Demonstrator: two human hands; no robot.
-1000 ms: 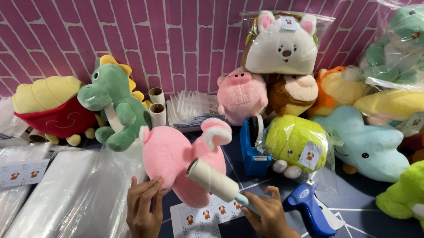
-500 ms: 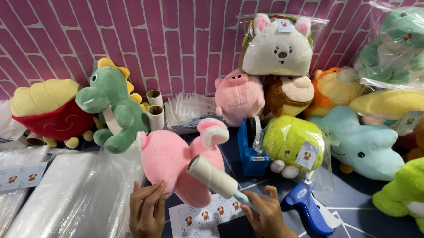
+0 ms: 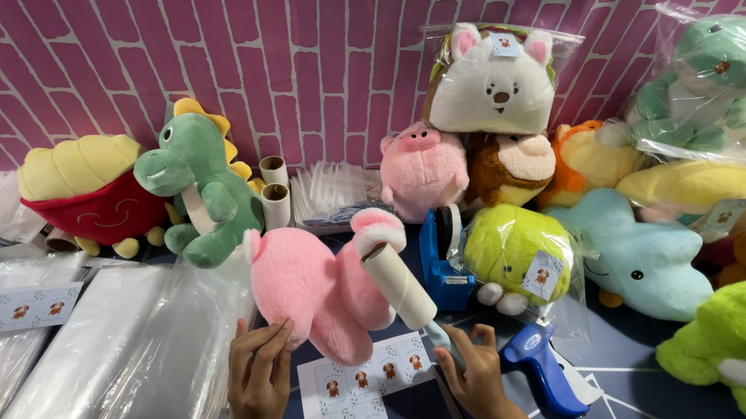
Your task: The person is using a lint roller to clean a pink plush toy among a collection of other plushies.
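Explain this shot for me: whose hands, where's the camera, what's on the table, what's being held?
There is no machine here. A person wears the camera on their head, so the view looks down at their own bare hands. The left hand steadies a pink plush toy. The right hand grips the handle of a lint roller, its roll lying against the plush. Under the toy is a sticker sheet. Around it sit a blue tagging gun, a blue tape dispenser, clear plastic bags and more plush toys, such as a green dinosaur.

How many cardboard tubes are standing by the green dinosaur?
2: the rear tube near the brick wall, and the front tube just before it, both right of the green dinosaur. Others may be hidden behind the toys.
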